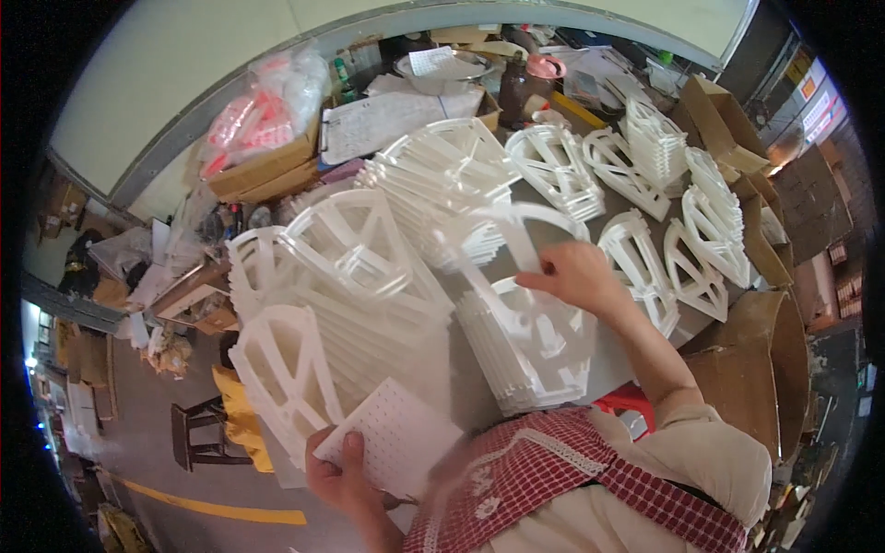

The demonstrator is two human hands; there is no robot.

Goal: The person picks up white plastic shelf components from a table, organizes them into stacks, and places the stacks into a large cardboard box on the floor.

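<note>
My left hand point(345, 468) is closed on the edge of a white sheet point(395, 437) covered with rows of small marks, with the thumb on top. My right hand point(581, 276) has its fingers curled in over a white plastic frame point(502, 214), fan-shaped with open slots, whose upper part is blurred. What lies in those fingers, if anything, I cannot make out. Beneath is a stack of similar frames point(502, 359). To the left, a large stack of frames point(355, 240) leans across the table, and another frame point(288, 355) rests nearest my left hand.
More frame stacks point(553, 170) fill the table's far side and right. Cardboard boxes point(751, 369) line the right edge. At the back are a carton with plastic bags point(267, 111), a clipboard with papers point(392, 124), a metal bowl point(444, 74) and a dark jar point(524, 88). A stool point(198, 433) stands at left.
</note>
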